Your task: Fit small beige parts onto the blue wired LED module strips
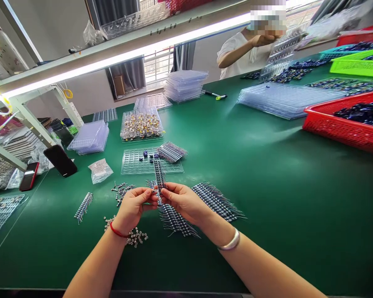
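Observation:
My right hand (182, 200) pinches a narrow strip of small dark-and-silver pieces (159, 171), which stands up from its thumb and fingers. Close against the strip's lower end, my left hand (136, 205) has its thumb and forefinger closed; whatever is between them is too small to make out. Below both hands lies a mat of similar strips with wire-like ends (177, 219), partly covered by my right hand. Another such mat (217, 203) is to the right. Loose dark-and-silver pieces (122, 191) and small pale round beads (136, 236) are scattered around my left hand.
A short strip (83, 206) lies at left. Beyond the hands are a clear grid tray (133, 163), a tray of white-and-yellow pieces (142, 125) and a small bag (100, 170). A red basket (345, 134) stands right. A person (239, 51) handles clear trays across the table.

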`<state>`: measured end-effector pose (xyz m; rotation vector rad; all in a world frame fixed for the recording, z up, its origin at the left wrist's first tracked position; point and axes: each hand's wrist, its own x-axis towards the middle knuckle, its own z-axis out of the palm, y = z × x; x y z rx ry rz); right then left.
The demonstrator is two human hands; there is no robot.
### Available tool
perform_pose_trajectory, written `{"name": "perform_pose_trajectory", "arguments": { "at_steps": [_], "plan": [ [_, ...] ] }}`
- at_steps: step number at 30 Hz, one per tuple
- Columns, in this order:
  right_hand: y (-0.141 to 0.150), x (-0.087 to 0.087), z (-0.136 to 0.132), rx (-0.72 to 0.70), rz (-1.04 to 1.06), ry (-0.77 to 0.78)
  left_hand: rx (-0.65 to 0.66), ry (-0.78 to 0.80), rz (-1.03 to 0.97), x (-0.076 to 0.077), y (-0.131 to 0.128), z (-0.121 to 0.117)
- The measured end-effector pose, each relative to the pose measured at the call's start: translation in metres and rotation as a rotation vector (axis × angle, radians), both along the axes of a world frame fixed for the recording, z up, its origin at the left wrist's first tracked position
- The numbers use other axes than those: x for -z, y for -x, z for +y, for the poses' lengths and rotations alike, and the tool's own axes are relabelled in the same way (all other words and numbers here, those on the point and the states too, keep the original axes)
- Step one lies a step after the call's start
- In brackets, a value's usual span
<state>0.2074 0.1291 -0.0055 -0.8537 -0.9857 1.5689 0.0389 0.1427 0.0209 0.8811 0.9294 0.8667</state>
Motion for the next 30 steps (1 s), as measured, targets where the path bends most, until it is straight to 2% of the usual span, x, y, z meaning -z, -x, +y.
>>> {"name": "perform_pose_trajectory", "arguments": {
  "at_steps": [8,10,13,17,21,27,30],
  "plan": [
    [-0.011,0.005,-0.001,-0.060,-0.355,-0.067,-0.119,-0.075,-0.011,-0.006,0.004,0.002],
    [-0.011,0.006,-0.003,0.002,-0.437,-0.111,-0.123,-0.075,-0.017,-0.007,0.003,0.001],
    [-0.007,0.002,-0.007,0.183,-0.506,-0.218,-0.111,-0.054,-0.032,-0.006,0.000,-0.004],
    [0.002,-0.006,-0.015,0.330,-0.484,-0.348,-0.071,-0.001,-0.064,-0.001,-0.007,-0.012],
    [0.007,-0.006,-0.017,0.394,-0.420,-0.389,-0.031,0.022,-0.064,0.002,-0.012,-0.019],
    [0.002,-0.007,-0.016,0.292,-0.271,-0.366,0.038,-0.092,0.036,-0.002,-0.012,-0.019],
    [0.001,-0.011,-0.017,0.231,-0.209,-0.327,-0.028,-0.255,0.127,-0.006,-0.006,-0.014]
  ]
}}
